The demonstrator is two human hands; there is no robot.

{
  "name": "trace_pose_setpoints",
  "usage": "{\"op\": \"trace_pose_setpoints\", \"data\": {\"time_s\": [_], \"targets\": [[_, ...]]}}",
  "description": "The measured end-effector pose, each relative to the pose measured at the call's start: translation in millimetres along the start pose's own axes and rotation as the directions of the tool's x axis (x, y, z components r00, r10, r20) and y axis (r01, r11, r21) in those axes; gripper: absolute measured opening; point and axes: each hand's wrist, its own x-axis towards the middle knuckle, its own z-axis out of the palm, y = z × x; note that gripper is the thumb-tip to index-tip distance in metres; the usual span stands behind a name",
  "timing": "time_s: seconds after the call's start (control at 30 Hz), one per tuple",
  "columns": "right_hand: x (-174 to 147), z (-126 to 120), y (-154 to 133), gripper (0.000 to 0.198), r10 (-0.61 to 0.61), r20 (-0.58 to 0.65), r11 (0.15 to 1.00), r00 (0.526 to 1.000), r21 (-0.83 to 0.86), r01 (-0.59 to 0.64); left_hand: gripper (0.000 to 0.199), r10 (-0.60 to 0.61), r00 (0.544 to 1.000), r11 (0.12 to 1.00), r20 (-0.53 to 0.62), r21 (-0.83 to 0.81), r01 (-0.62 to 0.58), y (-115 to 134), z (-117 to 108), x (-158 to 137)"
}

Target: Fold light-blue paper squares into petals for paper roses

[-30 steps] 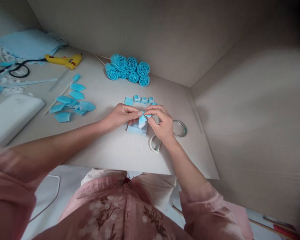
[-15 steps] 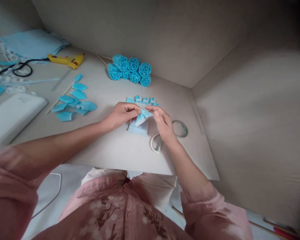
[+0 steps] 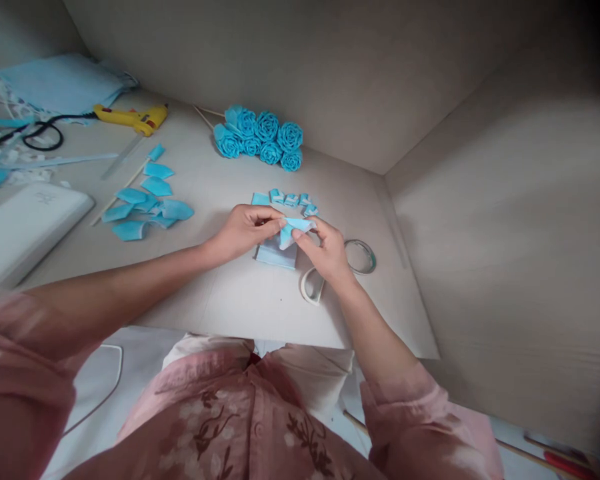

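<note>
A folded piece of blue-and-white mask fabric (image 3: pixel 297 227) is held up between my two hands. My left hand (image 3: pixel 254 225) pinches its left end between thumb and fingers. On the right, my right hand (image 3: pixel 326 249) grips it with the thumb pressed on the front and the fingers behind. Below the hands lies a pale blue folded fabric piece (image 3: pixel 276 255), partly covered by them. Just beyond the fingers sit several small folded blue pieces (image 3: pixel 291 199) and a flat blue square (image 3: pixel 261 199).
Several blue fabric roses (image 3: pixel 267 127) lie at the back. To the left are cut blue petals (image 3: pixel 157 186), a thin stick (image 3: pixel 115 197), a yellow glue gun (image 3: pixel 130 119), stacked masks (image 3: pixel 63 83) and a white box-like device (image 3: pixel 35 227). Tape rolls (image 3: pixel 361 257) lie at right.
My right thumb has moved left and down onto the front of the fabric. The piece is now folded over more at its right side. My left hand keeps its pinch.
</note>
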Motion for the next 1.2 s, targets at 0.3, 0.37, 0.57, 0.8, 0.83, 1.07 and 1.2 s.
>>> {"op": "trace_pose_setpoints", "data": {"time_s": [0.3, 0.37, 0.57, 0.8, 0.83, 1.07, 1.2], "targets": [[0.8, -2.8, 5.8, 0.024, 0.056, -0.032, 0.997, 0.998, 0.062, -0.054, 0.028, -0.037, 0.997, 0.999, 0.062, -0.019, 0.038, 1.3, 0.1, 1.3], [0.9, -2.6, 5.5, 0.024, 0.062, -0.027, 0.996, 0.998, 0.062, -0.060, 0.032, -0.031, 0.995, 0.999, 0.090, -0.010, 0.032, 3.6, -1.3, 1.2], [-0.4, -1.6, 6.7, 0.025, 0.049, -0.006, 0.998, 0.999, 0.049, -0.048, 0.037, -0.012, 0.995, 0.997, 0.099, 0.080, 0.004, 1.5, -3.9, 2.1], [-1.1, -3.0, 5.5, 0.025, 0.019, 0.047, 0.988, 0.999, 0.151, -0.025, 0.035, -0.008, 0.998, 0.994, 0.058, 0.114, 0.002, 0.5, -3.5, 3.1], [-1.4, -3.3, 5.0, 0.029, 0.021, 0.039, 0.987, 0.999, 0.156, -0.027, 0.034, -0.009, 0.999, 0.994, 0.054, 0.113, 0.002, 0.5, -3.4, 3.1], [-1.1, -1.7, 3.6, 0.035, 0.061, 0.035, 0.989, 0.998, 0.136, -0.065, 0.032, 0.010, 0.998, 0.989, 0.067, 0.149, -0.020, -2.4, -1.4, 1.9], [0.0, 0.0, 6.5, 0.027, 0.087, 0.043, 0.985, 0.995, 0.147, -0.093, 0.029, 0.007, 0.998, 0.987, 0.066, 0.159, -0.018, -2.0, -1.3, 1.1]]}}
